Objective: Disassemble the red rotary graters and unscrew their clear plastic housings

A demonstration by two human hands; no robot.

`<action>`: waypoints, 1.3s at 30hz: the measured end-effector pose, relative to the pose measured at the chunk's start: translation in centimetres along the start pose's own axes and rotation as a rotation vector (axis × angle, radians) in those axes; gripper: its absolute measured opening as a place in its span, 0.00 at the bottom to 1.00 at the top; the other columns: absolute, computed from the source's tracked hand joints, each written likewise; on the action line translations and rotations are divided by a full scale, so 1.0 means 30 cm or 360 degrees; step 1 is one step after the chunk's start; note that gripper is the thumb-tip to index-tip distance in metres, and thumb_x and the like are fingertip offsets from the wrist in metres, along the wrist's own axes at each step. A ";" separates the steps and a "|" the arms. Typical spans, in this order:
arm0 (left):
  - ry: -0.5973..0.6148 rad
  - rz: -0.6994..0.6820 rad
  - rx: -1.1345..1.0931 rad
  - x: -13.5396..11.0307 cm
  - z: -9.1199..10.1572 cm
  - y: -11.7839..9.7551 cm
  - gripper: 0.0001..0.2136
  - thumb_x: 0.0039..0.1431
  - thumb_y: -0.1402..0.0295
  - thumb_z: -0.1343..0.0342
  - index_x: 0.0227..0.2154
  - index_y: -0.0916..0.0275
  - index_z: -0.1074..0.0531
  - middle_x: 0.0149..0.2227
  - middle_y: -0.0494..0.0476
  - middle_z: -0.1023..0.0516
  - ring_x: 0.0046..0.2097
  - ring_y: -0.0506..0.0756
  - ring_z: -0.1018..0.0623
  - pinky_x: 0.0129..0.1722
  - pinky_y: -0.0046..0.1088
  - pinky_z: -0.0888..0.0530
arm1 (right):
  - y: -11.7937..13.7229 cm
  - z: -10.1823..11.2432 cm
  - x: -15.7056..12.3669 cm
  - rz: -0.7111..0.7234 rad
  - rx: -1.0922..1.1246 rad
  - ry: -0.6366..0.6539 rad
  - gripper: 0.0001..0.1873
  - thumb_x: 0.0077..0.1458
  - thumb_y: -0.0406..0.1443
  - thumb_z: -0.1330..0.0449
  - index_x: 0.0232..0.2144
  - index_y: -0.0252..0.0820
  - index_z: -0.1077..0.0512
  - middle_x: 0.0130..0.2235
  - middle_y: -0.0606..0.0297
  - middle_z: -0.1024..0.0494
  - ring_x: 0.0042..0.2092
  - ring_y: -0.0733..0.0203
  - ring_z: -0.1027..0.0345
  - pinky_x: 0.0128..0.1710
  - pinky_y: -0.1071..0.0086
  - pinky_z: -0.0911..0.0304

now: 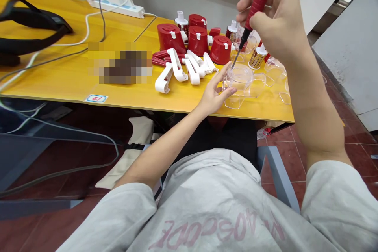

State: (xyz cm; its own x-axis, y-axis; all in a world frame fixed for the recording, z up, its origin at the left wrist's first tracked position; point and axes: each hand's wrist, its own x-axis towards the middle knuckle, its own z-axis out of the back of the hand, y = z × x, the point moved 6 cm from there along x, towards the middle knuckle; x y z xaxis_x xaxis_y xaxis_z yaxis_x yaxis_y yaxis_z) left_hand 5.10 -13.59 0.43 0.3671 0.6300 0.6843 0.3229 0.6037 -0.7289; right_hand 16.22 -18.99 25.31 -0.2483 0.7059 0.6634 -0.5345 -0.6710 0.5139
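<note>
My right hand (274,19) is raised and grips a screwdriver (256,8) by its red and black handle. The shaft slants down to the left, with its tip at the rim of a clear plastic part (240,78). Around the left side of that part, my left hand (217,92) is wrapped, steadying it on the table. Whatever lies right under the screwdriver tip is too small to make out. Left of my left hand lie white and red plastic handles (177,65). Behind them stand several red plastic housings (197,41).
Metal grater drums (257,57) with white ends and more clear plastic parts (276,67) sit to the right. On the yellow table (71,75) are a power strip (118,6) with cables and a black strapped object (35,27). A blurred patch (124,65) hides something.
</note>
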 end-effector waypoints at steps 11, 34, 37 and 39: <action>0.0011 -0.0002 0.0027 0.001 -0.001 -0.007 0.47 0.67 0.36 0.33 0.82 0.43 0.44 0.86 0.61 0.48 0.85 0.77 0.44 0.78 0.62 0.30 | -0.016 -0.004 0.003 -0.0009 0.0056 0.0019 0.33 0.53 0.30 0.42 0.60 0.59 0.28 0.58 0.68 0.16 0.52 0.55 0.19 0.55 0.62 0.20; -0.0033 -0.0010 0.0073 0.002 0.003 0.004 0.49 0.64 0.36 0.31 0.81 0.43 0.43 0.85 0.62 0.43 0.81 0.76 0.35 0.73 0.57 0.22 | -0.058 -0.003 0.009 0.0061 0.0185 -0.0008 0.27 0.52 0.30 0.42 0.52 0.58 0.26 0.51 0.68 0.15 0.53 0.54 0.18 0.58 0.57 0.19; -0.0036 -0.0008 0.0111 0.003 0.005 0.009 0.49 0.64 0.35 0.31 0.81 0.42 0.44 0.84 0.62 0.42 0.80 0.75 0.33 0.69 0.54 0.19 | -0.035 0.014 0.002 0.0205 -0.0323 -0.0092 0.16 0.63 0.38 0.37 0.53 0.59 0.24 0.57 0.70 0.17 0.53 0.54 0.21 0.54 0.58 0.19; -0.0034 -0.0014 0.0111 0.004 0.005 0.006 0.49 0.64 0.35 0.31 0.81 0.42 0.43 0.84 0.62 0.41 0.79 0.75 0.32 0.67 0.52 0.17 | -0.023 0.020 -0.003 0.0213 -0.0405 -0.0091 0.20 0.64 0.39 0.33 0.57 0.60 0.24 0.61 0.72 0.18 0.50 0.55 0.23 0.51 0.58 0.19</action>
State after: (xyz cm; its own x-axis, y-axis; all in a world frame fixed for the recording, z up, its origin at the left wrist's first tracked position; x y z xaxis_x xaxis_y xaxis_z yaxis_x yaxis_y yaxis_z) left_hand 5.07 -13.33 0.36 0.3457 0.6342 0.6916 0.2640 0.6415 -0.7203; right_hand 17.10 -18.74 25.22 -0.2881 0.5961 0.7494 -0.6871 -0.6738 0.2718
